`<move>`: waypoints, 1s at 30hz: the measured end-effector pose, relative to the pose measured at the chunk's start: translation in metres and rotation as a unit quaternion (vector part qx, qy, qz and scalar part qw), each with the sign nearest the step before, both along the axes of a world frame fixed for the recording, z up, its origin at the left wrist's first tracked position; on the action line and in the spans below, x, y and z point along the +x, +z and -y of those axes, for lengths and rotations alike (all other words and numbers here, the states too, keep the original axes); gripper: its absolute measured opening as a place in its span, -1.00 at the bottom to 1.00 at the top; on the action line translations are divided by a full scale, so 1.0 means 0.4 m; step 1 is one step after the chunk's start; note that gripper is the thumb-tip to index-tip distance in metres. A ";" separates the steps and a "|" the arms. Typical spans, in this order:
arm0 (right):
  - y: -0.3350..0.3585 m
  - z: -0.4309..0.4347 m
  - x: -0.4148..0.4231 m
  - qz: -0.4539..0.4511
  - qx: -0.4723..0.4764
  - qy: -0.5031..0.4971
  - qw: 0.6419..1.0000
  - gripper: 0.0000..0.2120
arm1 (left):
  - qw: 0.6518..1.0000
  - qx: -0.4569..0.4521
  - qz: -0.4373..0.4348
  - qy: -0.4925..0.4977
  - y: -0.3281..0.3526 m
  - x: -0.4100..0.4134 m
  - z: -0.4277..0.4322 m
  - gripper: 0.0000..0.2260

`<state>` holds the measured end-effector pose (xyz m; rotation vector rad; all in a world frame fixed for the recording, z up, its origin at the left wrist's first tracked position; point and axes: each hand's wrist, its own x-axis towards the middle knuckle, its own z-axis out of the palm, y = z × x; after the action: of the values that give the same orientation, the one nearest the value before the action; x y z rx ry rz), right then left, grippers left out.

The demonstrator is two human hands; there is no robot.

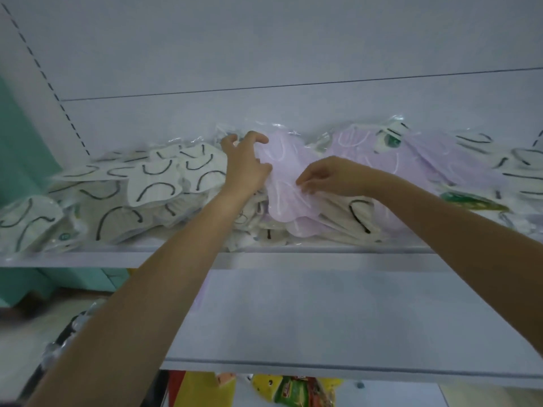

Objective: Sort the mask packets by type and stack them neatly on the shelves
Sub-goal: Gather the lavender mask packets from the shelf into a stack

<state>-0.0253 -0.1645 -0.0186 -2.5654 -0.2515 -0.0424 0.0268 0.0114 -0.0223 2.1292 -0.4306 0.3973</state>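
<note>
On the upper shelf (323,257), 2 hands hold 1 purple mask packet (282,186). The left hand (246,167) grips its left edge with curled fingers, and the right hand (329,176) pinches its right edge. White packets (152,183) crowd the left, touching it. More purple packets (417,160) lie far right. The lower shelf (323,318) is nearer.

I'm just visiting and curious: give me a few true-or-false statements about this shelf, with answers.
1. The left hand and right hand both hold one lilac mask packet. True.
2. The white packets lie only to the right of the hands. False: a big pile lies to the left too.
3. The person wears gloves. False: both hands are bare.
4. More lilac packets lie to the right of the hands. True.
</note>
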 end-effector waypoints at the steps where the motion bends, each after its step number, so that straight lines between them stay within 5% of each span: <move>1: 0.009 0.011 0.015 0.034 0.013 -0.041 0.998 -0.81 | 1.000 -0.016 0.012 -0.003 0.004 0.012 -0.004 -0.63; 4: 0.016 0.053 0.065 0.116 -0.069 -0.184 0.974 -0.68 | 0.998 -0.061 0.026 0.008 0.024 0.042 -0.031 -0.71; 8: -0.016 0.080 0.095 0.019 -0.182 -0.301 0.936 -0.28 | 0.989 -0.137 0.011 0.059 0.030 0.086 -0.073 -0.66; 12: -0.032 0.092 0.108 -0.029 -0.180 -0.350 0.919 -0.13 | 0.984 -0.172 -0.033 0.028 0.021 0.110 -0.087 -0.59; 19: -0.025 0.091 0.137 0.059 -0.112 -0.289 0.949 -0.36 | 0.988 -0.126 -0.089 -0.019 0.014 0.134 -0.076 -0.60; 24: 0.003 0.064 0.119 0.180 0.104 -0.204 0.957 -0.31 | 0.984 -0.143 -0.107 -0.020 0.023 0.120 -0.062 -0.63; 30: 0.011 -0.072 0.104 0.128 0.184 -0.068 0.972 -0.23 | 0.973 -0.177 -0.131 -0.064 0.031 0.086 -0.026 -0.48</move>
<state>0.0165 -0.1358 -0.0142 -2.1984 -0.1453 -0.4333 0.0614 0.0218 -0.0099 1.7635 -0.3156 0.1049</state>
